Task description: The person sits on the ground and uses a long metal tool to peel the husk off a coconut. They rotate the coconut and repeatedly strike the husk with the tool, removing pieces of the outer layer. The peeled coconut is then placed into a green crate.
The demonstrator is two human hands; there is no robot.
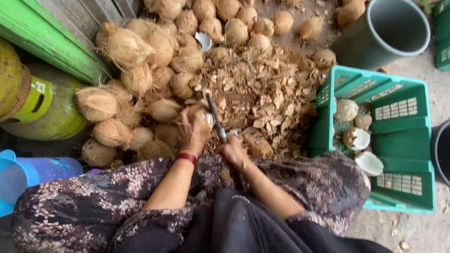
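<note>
Left hand (194,129) reaches forward over the lap, wrist bent down, fingers wrapped tight around a husked coconut (202,117) held just above the ground at the near edge of the coconut pile (154,70); a red band (187,158) sits on that wrist; right hand (233,152) is lower and closer to the body, fingers closed on the handle of a knife (216,118), blade angled up and away so it lies against the held coconut; both forearms bare, running out from a dark flowered garment; husk scraps (262,93) litter the floor just beyond the hands; to the right a green crate (389,140) holds pale peeled coconuts (356,138); a grey bucket (389,33) stands behind the crate; a blue tub (23,175) sits at far left.
</note>
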